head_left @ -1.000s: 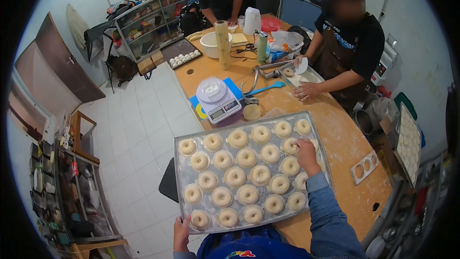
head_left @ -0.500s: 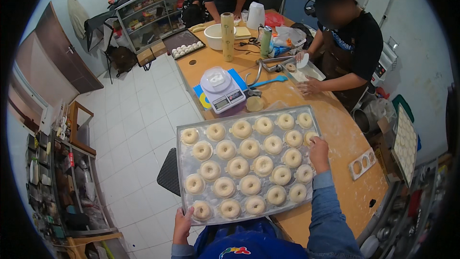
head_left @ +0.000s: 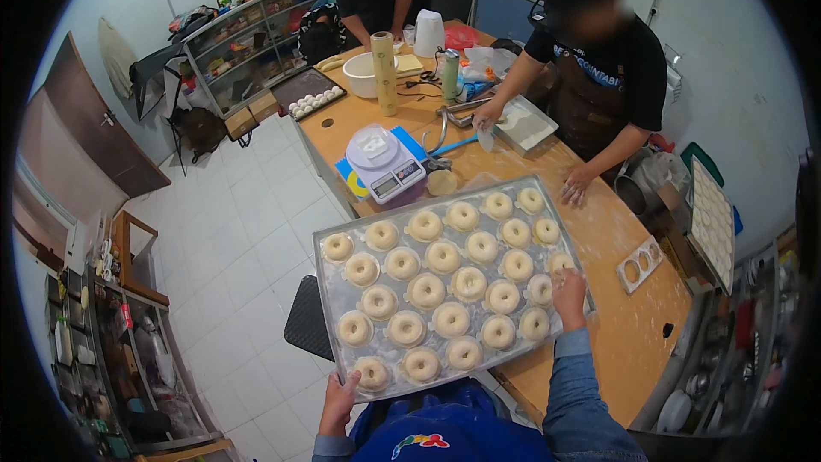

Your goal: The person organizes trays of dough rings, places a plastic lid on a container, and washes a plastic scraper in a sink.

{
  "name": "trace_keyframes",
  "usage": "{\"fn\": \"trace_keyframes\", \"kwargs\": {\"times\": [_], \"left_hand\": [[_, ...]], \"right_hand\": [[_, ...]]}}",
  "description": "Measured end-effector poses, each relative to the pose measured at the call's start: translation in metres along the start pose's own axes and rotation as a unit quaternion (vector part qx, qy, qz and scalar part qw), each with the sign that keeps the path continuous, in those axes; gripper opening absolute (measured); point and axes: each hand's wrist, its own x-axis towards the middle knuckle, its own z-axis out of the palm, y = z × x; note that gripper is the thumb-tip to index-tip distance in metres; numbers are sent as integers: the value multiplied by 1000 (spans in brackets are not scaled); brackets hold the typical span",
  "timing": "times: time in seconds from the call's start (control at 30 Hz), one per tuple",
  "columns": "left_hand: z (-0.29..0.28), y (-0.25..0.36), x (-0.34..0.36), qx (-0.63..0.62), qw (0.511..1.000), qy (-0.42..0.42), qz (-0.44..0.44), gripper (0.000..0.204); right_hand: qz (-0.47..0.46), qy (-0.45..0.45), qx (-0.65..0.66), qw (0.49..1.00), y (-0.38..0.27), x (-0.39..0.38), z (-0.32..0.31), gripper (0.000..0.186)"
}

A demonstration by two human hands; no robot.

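Observation:
A large metal tray (head_left: pixel 395 239) holds several rows of pale dough rings (head_left: pixel 469 283), most on small round pieces of liner. My left hand (head_left: pixel 339 395) grips the tray's near left corner, with the thumb over the rim. Above the tray's right edge, my right hand (head_left: pixel 569 297) has its fingers closed at a dough ring (head_left: pixel 560 262). The fingertips are partly hidden. The tray's far right part lies over the wooden table, while its left side juts out over the floor.
Beyond the tray stand a kitchen scale (head_left: pixel 385 173), a plastic wrap roll (head_left: pixel 384 75) and a white bowl (head_left: pixel 361 77). A co-worker (head_left: pixel 603 77) at right holds a scraper (head_left: pixel 486 139) beside a pan of flour (head_left: pixel 524 126). A cutter strip (head_left: pixel 640 267) lies to the right.
My right hand has moved from one dough ring to another nearer me. The tray has turned slightly, its right side swinging away. The co-worker's hands have parted, one now resting on the table.

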Motion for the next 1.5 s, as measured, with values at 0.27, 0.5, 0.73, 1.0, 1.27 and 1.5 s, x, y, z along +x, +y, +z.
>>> {"fn": "trace_keyframes", "kwargs": {"times": [0.27, 0.5, 0.73, 1.0, 1.27, 1.5], "left_hand": [[-3, 2, -4, 25, 999, -48, -10, 40], [-5, -3, 1, 15, 998, -58, -18, 39], [-19, -10, 9, 35, 998, -48, 0, 42], [-13, -9, -3, -20, 998, -63, -9, 41], [-9, -15, -11, -4, 999, -37, -14, 41], [1, -13, -5, 38, 999, -8, 15, 36]], "right_hand": [[74, 9, -29, 997, 19, -23, -16, 20], [123, -24, 11, 992, 45, -59, -3, 25], [46, -25, 26, 998, 1, -35, -3, 24], [-39, -14, 30, 999, -14, 13, 11, 22], [-55, -51, 88, 993, -1, 38, 46, 13], [-7, -137, 45, 989, -6, 59, 55, 20]]}}
